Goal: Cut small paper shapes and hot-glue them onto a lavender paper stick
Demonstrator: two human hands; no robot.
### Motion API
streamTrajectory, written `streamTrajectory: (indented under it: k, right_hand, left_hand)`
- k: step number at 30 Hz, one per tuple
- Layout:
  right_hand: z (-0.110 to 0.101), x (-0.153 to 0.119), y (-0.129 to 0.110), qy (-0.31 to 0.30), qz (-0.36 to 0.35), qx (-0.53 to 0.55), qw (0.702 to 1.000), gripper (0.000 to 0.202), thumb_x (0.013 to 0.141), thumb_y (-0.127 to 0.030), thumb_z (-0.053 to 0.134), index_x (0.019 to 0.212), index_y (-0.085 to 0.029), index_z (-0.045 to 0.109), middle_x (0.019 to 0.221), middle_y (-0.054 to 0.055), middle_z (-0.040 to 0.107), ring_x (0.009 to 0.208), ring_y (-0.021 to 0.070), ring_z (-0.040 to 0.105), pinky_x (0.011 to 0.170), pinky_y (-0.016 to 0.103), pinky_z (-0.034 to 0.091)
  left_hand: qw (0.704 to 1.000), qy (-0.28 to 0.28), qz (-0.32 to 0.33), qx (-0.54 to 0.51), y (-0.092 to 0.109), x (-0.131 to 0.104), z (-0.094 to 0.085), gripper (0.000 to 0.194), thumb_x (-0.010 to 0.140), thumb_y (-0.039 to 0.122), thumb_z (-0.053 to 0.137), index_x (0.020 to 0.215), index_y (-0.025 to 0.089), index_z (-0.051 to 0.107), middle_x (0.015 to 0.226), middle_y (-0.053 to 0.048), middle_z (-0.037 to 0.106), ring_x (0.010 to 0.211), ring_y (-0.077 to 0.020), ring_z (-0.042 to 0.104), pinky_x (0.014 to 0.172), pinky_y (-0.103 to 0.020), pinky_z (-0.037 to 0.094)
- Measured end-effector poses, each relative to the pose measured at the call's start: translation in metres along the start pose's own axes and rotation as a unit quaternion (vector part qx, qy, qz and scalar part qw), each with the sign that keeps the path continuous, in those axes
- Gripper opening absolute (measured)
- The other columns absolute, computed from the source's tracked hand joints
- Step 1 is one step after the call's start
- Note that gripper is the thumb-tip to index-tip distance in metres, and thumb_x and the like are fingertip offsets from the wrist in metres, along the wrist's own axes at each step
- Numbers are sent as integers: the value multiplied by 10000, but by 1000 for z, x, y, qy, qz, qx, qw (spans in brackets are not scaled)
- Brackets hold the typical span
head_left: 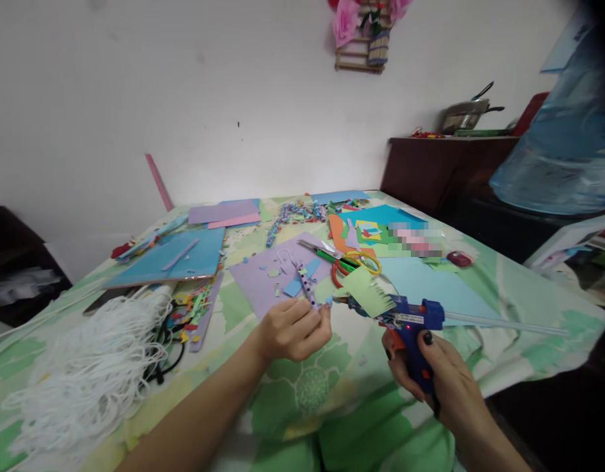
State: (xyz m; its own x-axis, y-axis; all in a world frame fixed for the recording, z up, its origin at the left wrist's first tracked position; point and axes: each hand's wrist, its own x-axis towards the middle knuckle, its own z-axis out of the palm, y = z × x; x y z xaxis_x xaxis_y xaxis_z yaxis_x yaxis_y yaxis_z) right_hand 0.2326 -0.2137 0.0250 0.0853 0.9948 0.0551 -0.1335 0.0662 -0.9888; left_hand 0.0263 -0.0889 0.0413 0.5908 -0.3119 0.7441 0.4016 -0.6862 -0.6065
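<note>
My right hand (442, 370) is wrapped round the handle of a blue hot glue gun (420, 321), with a clear glue stick (508, 322) jutting from its back and a small red light glowing. Its nozzle points left, close to my left hand (297, 328). Between my left thumb and forefinger I pinch a small blue paper piece (329, 301). Just beyond those fingers is a purple strip with dark dots (306, 282), a white cord loop (283, 257) at its far end; whether my curled fingers also hold the strip, I cannot tell.
Scissors with red and yellow handles (366, 257) and a green cutter (336, 257) lie beyond the gun, by a green paper piece (364, 288). Purple foam sheet (255, 282) bears scraps. White cord (96, 367) is heaped left, near a blue pad (179, 259). A water jug (558, 151) stands right.
</note>
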Motion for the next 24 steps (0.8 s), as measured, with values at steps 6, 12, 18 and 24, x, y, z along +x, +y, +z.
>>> streamTrajectory:
  k: [6, 12, 18, 24]
  right_hand:
    - [0, 1, 0, -1, 1, 3, 1000, 460, 886, -569, 391, 808, -145, 553, 412, -46, 407, 365, 72, 253, 450, 261, 144]
    - [-1, 1, 2, 0, -3, -22, 1000, 460, 882, -578, 387, 811, -155, 552, 397, -42, 406, 370, 82, 272, 439, 253, 178]
    - [-1, 0, 1, 3, -1, -30, 1000, 462, 882, -584, 373, 828, -162, 551, 406, -41, 407, 373, 91, 267, 437, 260, 181]
    - [0, -1, 1, 4, -5, -25, 1000, 420, 890, -555, 379, 850, -166, 533, 415, -41, 423, 374, 94, 275, 448, 265, 189]
  left_hand:
    - [1000, -3, 2, 0, 0, -1, 0, 159, 697, 57, 711, 677, 162, 594, 501, 52, 469, 484, -81, 420, 435, -242, 333]
    - [1000, 0, 4, -4, 0, 0, 0, 163, 682, 54, 722, 683, 152, 592, 494, 50, 463, 490, -89, 418, 442, -250, 316]
    - [1000, -4, 2, -3, 0, 2, -2, 143, 697, 49, 709, 696, 146, 603, 503, 46, 464, 484, -87, 410, 438, -252, 311]
    - [1000, 0, 5, 2, 0, 2, -2, 158, 694, 54, 712, 668, 155, 594, 498, 51, 456, 486, -83, 414, 430, -247, 315]
